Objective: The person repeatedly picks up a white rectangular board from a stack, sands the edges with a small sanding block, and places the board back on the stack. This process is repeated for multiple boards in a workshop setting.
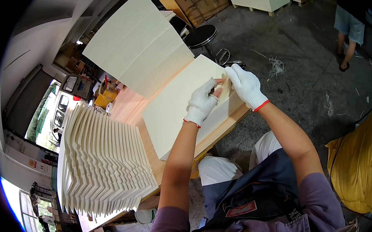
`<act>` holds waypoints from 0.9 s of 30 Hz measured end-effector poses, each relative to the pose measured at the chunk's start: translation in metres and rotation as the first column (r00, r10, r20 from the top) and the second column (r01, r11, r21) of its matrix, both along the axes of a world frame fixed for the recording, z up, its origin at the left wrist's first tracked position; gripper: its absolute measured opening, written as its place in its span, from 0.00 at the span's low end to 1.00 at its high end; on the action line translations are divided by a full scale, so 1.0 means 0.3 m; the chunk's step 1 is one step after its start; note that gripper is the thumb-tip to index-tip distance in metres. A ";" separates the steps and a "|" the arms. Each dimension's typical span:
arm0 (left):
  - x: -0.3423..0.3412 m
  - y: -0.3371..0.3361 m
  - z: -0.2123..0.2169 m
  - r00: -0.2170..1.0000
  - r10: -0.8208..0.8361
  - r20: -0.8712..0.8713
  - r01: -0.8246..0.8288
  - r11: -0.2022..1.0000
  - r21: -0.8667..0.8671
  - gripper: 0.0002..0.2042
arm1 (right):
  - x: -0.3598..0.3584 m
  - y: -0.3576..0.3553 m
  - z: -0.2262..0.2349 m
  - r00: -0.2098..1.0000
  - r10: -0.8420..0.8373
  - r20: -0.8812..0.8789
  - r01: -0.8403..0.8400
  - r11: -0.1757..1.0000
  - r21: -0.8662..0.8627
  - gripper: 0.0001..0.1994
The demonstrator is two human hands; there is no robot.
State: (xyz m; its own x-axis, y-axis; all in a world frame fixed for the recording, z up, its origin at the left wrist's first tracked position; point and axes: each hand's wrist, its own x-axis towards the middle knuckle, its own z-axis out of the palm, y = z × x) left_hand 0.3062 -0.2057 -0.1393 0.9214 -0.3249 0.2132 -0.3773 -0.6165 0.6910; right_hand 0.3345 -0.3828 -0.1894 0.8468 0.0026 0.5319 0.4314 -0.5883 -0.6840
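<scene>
While two gloves press one end, pale sheets [169, 110] lie along the bench [127, 106]

Since the work before us sits by the bench's near edge, we have both hands at its right end. Our left hand [203, 100] is partly open, its bare thumb and forefinger parted against the curled ends of the sheets. Our right hand [244, 85] lies over the near right corner with fingers together; its thumb is hidden, so we cannot tell how firmly it grips.

At the bench's far edge, we see a yellow container [107, 95] with small things in it, too small for us to name. Below the near left corner stands a white bucket [144, 216]; we cannot make out what it holds.

Our sheets lie flat in a stack, long axis roughly parallel to the near edge, the curled end pointing to the bench's right end. On the bench's left part, folded panels [106, 166] stand in a tight row with zigzag edges. Beyond our stack, toward the far edge, rises a block of large pale panels [139, 45].
</scene>
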 end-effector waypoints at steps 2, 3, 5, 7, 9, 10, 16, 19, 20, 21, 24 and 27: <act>-0.014 -0.006 0.017 0.999 0.039 -0.032 -0.037 0.997 0.063 0.18 | -0.013 0.003 0.006 0.998 -0.003 0.063 0.006 0.999 -0.044 0.13; -0.009 0.000 0.006 0.999 0.035 0.007 -0.035 0.996 0.080 0.18 | -0.017 0.003 0.008 0.995 -0.004 0.095 0.011 0.998 -0.067 0.13; -0.013 -0.004 0.013 0.999 0.033 0.011 -0.034 0.996 0.085 0.18 | -0.019 0.002 0.008 0.995 -0.005 0.097 0.012 0.997 -0.078 0.13; -0.021 -0.008 0.030 0.997 0.044 -0.057 -0.041 0.997 0.063 0.18 | -0.015 0.003 0.006 0.995 0.000 0.101 0.006 0.998 -0.058 0.13; 0.018 0.019 -0.032 0.997 -0.009 0.077 0.012 0.999 -0.033 0.17 | -0.002 0.009 -0.003 0.994 0.010 0.108 -0.009 1.000 -0.006 0.13; 0.020 0.016 -0.033 0.989 -0.032 0.141 0.043 0.996 -0.077 0.17 | -0.004 0.009 0.004 0.999 0.017 0.028 -0.017 1.000 0.000 0.13; 0.006 0.009 -0.006 0.996 0.029 0.084 -0.036 0.996 0.079 0.15 | 0.002 0.011 0.004 1.000 -0.007 -0.011 0.006 1.000 -0.023 0.14; -0.021 -0.023 0.043 0.975 0.137 -0.175 -0.100 0.973 0.206 0.16 | 0.004 0.007 -0.017 0.994 -0.023 0.110 0.032 0.997 -0.075 0.13; -0.019 -0.022 0.038 0.987 0.118 -0.110 -0.093 0.974 0.207 0.17 | 0.011 0.007 -0.029 0.986 -0.030 0.166 0.047 0.994 -0.100 0.13; -0.015 -0.020 0.026 0.994 0.097 -0.045 -0.085 0.974 0.208 0.17 | 0.016 0.004 -0.039 0.975 -0.036 0.220 0.065 0.990 -0.124 0.13; 0.010 0.017 -0.023 0.988 0.034 0.150 -0.058 0.986 0.157 0.17 | 0.010 0.018 -0.021 0.972 -0.028 0.231 0.059 0.990 -0.126 0.13; 0.005 0.000 -0.010 0.996 0.027 0.088 -0.041 0.987 0.153 0.16 | 0.014 0.003 -0.035 0.980 -0.033 0.197 0.059 0.990 -0.129 0.13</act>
State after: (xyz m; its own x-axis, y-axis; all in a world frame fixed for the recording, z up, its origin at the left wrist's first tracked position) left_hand 0.3078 -0.2058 -0.1423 0.9130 -0.3290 0.2411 -0.4078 -0.7271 0.5523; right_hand 0.3385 -0.3818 -0.2000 0.7285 0.0477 0.6834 0.5183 -0.6907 -0.5042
